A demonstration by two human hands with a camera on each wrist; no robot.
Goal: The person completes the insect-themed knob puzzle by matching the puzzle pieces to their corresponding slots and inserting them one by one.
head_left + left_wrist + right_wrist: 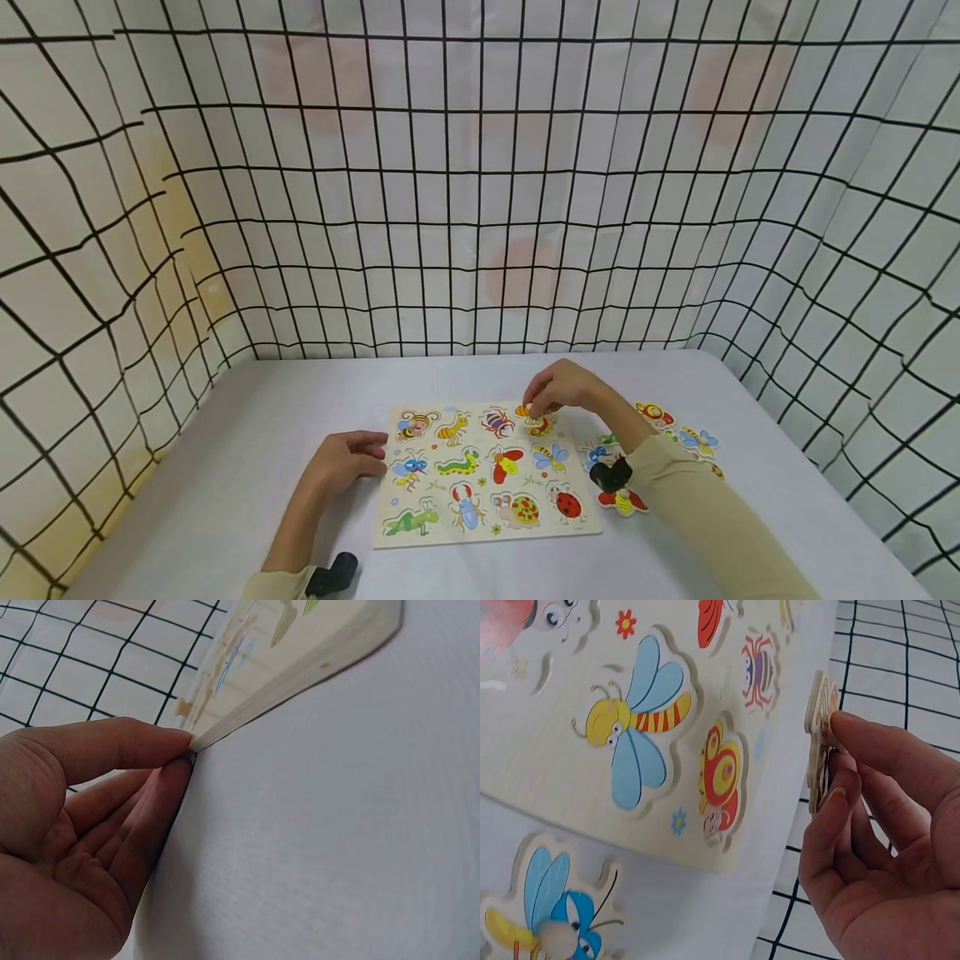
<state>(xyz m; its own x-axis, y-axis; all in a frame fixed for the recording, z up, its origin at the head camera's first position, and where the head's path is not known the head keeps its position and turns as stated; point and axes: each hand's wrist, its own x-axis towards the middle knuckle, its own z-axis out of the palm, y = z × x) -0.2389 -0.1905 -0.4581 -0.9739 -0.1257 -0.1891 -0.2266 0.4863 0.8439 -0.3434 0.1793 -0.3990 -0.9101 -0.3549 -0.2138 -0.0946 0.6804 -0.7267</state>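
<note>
- Right hand point(564, 386) pinches a wooden piece point(816, 742) between thumb and fingertips, the grip drawn close with just the piece's thickness and knob area between; from my remote seat I see the piece nearly edge-on in the right wrist view, so I cannot tell which insect it bears.
- That piece is over the far right corner of the puzzle board point(442, 536), close by the butterfly hollow point(720, 780); whether it touches the board from my head view, I cannot tell.
- Left hand point(345, 457) lies at the board's left edge, fingers extended and loosely spread; I see its thumb and a finger touching that edge, with nothing lifted.
- Just left of the butterfly hollow I have the spider hollow point(497, 422); nearer, in the right column, come the dragonfly hollow point(551, 457) and then the ladybird hollow point(565, 503).
- Loose pieces lie to the right of the board, partly hidden from me by the right forearm; among them I make out a blue ant piece point(574, 919), a red-winged piece point(622, 502) and a blue-winged piece point(699, 440).
- All of it sits on a white desk point(225, 467); beyond the far edge I see a white backdrop with a black grid point(480, 223); both arms wear beige sleeves point(720, 508) and black wrist devices point(333, 575).
</note>
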